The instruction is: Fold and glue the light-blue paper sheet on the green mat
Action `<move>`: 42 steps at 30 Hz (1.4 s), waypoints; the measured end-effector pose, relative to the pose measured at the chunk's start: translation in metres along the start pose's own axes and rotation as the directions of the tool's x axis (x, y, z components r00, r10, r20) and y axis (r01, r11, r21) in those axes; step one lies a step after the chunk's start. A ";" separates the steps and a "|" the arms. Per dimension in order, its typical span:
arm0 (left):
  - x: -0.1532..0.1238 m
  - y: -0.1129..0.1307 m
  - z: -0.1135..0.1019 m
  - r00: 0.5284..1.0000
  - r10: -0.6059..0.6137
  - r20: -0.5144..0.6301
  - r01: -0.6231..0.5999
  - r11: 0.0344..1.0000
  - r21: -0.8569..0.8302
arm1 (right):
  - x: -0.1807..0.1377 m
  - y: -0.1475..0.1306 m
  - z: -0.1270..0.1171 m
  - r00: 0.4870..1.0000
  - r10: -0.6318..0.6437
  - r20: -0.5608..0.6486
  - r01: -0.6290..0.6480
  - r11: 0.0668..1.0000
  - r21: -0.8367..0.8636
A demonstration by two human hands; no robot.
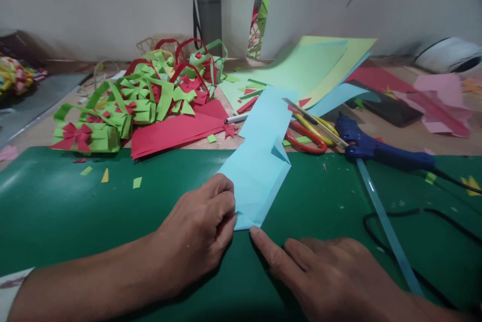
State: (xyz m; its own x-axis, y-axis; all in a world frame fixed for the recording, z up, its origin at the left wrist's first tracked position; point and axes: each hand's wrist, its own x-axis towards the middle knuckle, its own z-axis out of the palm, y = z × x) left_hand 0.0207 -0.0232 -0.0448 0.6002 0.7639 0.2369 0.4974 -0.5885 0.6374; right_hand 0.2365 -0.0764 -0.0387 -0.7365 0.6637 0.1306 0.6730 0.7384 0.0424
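Observation:
A folded strip of light blue paper (258,174) lies on the green mat (124,216), its far part resting toward the clutter behind. My left hand (201,219) is closed on the paper's near left edge, thumb and curled fingers pinching it. With its index finger stretched out, my right hand (320,266) touches the paper's near right corner at a small fold; the other fingers are bent and it grips nothing. Creased flaps show along the paper's right side.
Behind lie small green and red paper bags (94,133), red paper strips (176,131), scissors (314,136), a pen (237,118), and larger paper sheets (293,63). A blue glue gun (387,151) with its glue stick and black cord lies right. A dark bottle (209,15) stands at the back.

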 end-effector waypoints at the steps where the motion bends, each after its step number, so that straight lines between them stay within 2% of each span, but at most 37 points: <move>1: 0.000 0.000 0.000 1.000 0.002 -0.001 -0.002 1.000 0.000 | 0.000 0.000 0.000 1.000 -0.002 0.003 0.002 1.000 -0.001; 20: 0.001 0.000 0.000 1.000 -0.008 -0.007 0.008 1.000 0.002 | 0.001 0.000 -0.001 1.000 -0.021 -0.013 0.021 1.000 0.015; 27: 0.001 0.000 0.000 1.000 -0.008 -0.009 0.008 1.000 0.006 | 0.002 -0.003 0.002 0.999 0.012 -0.042 -0.014 1.000 -0.028; 42: 0.001 0.001 0.000 1.000 -0.008 0.000 0.008 1.000 0.010 | 0.002 -0.001 0.002 1.000 -0.016 0.023 0.017 0.998 -0.053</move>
State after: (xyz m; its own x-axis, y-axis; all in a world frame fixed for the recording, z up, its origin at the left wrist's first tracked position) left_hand 0.0218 -0.0231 -0.0435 0.5962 0.7686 0.2321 0.5083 -0.5851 0.6319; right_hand 0.2336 -0.0755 -0.0403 -0.7483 0.6546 0.1076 0.6632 0.7421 0.0974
